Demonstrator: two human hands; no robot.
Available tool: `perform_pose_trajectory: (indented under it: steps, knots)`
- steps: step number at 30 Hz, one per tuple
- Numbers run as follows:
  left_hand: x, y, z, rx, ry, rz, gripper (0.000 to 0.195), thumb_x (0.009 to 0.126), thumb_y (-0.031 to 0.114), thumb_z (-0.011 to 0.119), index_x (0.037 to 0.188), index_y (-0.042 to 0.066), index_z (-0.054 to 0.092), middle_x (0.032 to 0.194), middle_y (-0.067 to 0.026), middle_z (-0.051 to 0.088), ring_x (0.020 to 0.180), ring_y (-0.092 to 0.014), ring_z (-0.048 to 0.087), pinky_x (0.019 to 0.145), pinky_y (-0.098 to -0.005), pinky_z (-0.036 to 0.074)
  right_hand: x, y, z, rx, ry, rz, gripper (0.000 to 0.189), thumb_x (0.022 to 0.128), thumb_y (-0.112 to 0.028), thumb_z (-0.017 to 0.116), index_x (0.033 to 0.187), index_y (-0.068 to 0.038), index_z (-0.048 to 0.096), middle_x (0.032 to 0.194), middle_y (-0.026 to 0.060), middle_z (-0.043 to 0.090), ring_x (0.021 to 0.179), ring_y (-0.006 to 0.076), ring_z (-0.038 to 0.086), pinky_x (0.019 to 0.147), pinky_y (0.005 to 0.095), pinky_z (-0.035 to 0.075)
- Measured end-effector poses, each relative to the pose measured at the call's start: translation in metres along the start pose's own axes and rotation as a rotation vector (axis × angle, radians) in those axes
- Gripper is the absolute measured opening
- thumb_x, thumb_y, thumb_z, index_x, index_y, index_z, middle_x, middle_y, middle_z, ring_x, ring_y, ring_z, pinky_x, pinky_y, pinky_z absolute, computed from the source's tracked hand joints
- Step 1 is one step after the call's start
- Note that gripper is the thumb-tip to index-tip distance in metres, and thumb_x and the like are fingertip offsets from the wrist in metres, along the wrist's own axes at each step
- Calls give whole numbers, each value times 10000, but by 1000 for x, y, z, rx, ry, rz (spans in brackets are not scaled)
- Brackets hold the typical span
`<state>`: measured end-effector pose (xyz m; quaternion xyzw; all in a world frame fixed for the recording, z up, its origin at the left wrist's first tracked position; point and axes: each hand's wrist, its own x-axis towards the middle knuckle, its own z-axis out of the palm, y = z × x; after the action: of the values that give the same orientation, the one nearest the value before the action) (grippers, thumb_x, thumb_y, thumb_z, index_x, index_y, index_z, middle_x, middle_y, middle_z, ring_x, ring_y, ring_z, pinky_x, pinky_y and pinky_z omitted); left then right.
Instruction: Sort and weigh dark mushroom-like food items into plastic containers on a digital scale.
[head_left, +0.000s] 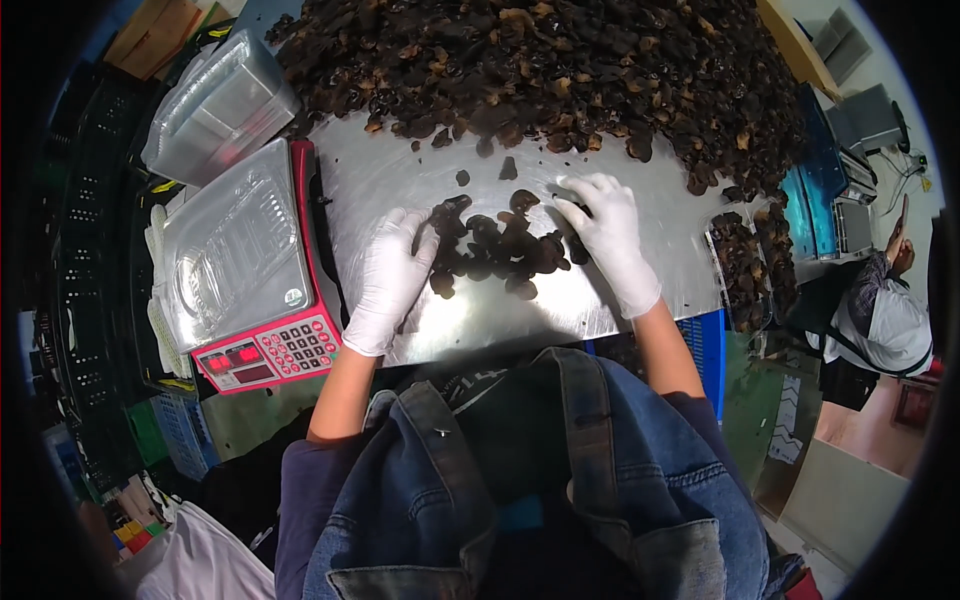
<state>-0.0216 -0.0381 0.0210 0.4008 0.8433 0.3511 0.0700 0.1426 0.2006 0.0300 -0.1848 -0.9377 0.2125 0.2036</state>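
Dark wood ear mushrooms (499, 244) lie in a small loose cluster on the shiny metal table (360, 169). My left hand (394, 274), in a white glove, rests at the cluster's left edge, its fingertips touching the nearest pieces; whether they grip one cannot be told. On the right, my right hand (609, 236), gloved too, is over the table with thumb and fingers bent, close to a dark piece (577, 249). Small dark bits show at its fingertips, and a hold on them is unclear. Beyond both hands spreads a large heap of the same mushrooms (540, 67).
At the left stands a red digital scale (266, 356) with a clear plastic tray (232, 247) on its pan. Stacked clear trays (225, 105) are behind it. Filled clear trays (739, 270) sit at the table's right edge. A person (877, 315) is farther right.
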Motion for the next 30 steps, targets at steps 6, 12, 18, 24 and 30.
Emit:
perform_pose_trajectory:
  steps: [6, 12, 18, 24, 30]
  knots:
    - [5, 11, 1, -41, -28, 11, 268, 817, 67, 673, 1073, -8, 642, 1031, -143, 626, 997, -330, 609, 883, -365, 490, 38, 6, 45, -242, -270, -45, 144, 829, -260, 681, 842, -116, 687, 827, 57, 666, 841, 243, 620, 822, 391, 394]
    - [24, 9, 7, -31, 47, 70, 249, 821, 98, 666, 1054, 11, 650, 1000, -144, 639, 993, -322, 612, 869, -382, 496, -44, 7, -89, -278, -348, 90, 155, 810, -189, 702, 904, -69, 723, 799, 114, 681, 762, 288, 653, 786, 403, 484]
    - [99, 41, 77, 293, -72, 110, 284, 804, 200, 667, 1033, 32, 657, 946, -134, 673, 887, -303, 667, 774, -402, 534, -105, 23, -126, -326, -349, 298, 207, 760, -188, 737, 957, -124, 722, 750, 106, 665, 723, 280, 647, 769, 383, 492]
    - [98, 55, 101, 145, -73, 194, 199, 809, 180, 658, 950, 39, 657, 873, -141, 686, 776, -287, 689, 693, -386, 558, -99, 18, -119, -318, -136, 298, 222, 797, -209, 734, 1002, -127, 715, 905, 109, 698, 840, 300, 651, 798, 390, 479]
    - [-12, 140, 90, -186, -568, 725, 339, 906, 200, 561, 1210, 52, 591, 1030, -113, 646, 879, -269, 625, 773, -398, 518, -80, 46, -111, -4, -6, 411, 302, 811, -131, 734, 1093, -40, 678, 1026, 127, 677, 957, 264, 651, 852, 345, 505]
